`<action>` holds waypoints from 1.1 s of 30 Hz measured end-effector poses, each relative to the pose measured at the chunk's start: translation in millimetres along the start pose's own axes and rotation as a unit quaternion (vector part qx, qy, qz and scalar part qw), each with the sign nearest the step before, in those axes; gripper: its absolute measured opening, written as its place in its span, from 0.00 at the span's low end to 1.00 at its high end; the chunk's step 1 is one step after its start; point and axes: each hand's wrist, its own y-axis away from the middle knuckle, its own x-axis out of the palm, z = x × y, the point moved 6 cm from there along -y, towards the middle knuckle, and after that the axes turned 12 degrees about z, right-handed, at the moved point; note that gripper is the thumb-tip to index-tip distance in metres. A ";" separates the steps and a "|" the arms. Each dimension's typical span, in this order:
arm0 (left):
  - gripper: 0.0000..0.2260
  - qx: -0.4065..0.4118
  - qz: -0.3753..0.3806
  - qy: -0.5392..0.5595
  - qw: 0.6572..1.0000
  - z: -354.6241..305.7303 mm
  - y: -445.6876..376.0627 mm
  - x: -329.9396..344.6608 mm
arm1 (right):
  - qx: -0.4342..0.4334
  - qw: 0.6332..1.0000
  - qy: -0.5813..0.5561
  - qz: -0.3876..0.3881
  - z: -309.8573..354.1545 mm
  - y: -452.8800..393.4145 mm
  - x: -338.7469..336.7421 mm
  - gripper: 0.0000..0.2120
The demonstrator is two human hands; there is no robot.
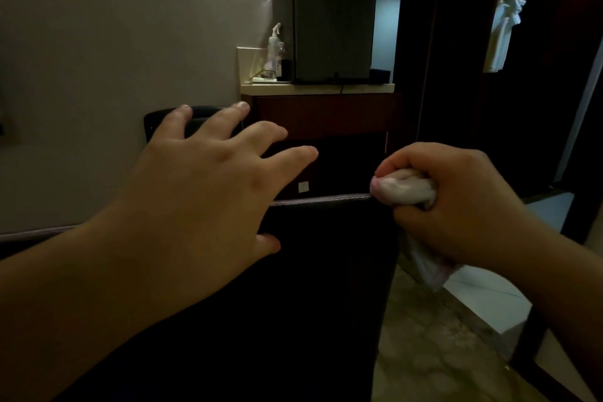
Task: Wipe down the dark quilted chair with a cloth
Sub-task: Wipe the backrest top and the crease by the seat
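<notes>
The chair [310, 287] filled the lower middle of the view, its dark back seen from behind and its top edge running as a pale line across the frame. The left hand [208, 186] was spread over that top edge, fingers straight and apart, reaching beyond it; whether the palm touched the chair could not be told. The right hand [456, 202] was at the chair's right top corner, fingers curled tight round a bunched white cloth [404, 189]. One wad of cloth stuck out toward the chair's edge and touched it, and a loose end hung below the fist beside the chair's right side. Beyond the chair stood a dark wooden cabinet [326, 114] with a pale top, bearing a black fridge [329, 23] and a spray bottle [273, 49] just left of it. Right of the chair lay patterned carpet [430, 352].
</notes>
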 end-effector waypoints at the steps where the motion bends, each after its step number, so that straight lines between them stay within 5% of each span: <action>1: 0.46 -0.001 0.001 0.003 1.000 0.4 0.4 0.2 | 0.013 1.000 -0.009 0.009 -6.4 1.0 -1.5 0.11; 7: 0.43 -0.006 -0.003 0.031 0.999 -2.0 -0.3 0.9 | 0.066 0.996 0.050 0.032 -26.0 -1.8 -3.9 0.11; 15: 0.48 -0.015 0.036 0.035 0.999 -0.2 -3.0 4.2 | -0.043 0.998 0.030 0.027 22.6 -14.3 0.7 0.08; 20: 0.45 -0.008 0.042 0.062 0.997 0.5 3.3 1.1 | 0.019 0.999 0.000 0.037 -2.1 -6.5 -3.5 0.12; 29: 0.47 -0.026 0.175 0.129 0.976 -9.3 -3.6 -7.6 | 0.001 0.998 0.069 0.015 23.8 -15.3 2.8 0.10; 33: 0.48 -0.020 0.166 0.137 0.976 -5.4 2.1 -8.0 | 0.012 1.000 0.015 0.022 15.3 -10.1 -0.2 0.11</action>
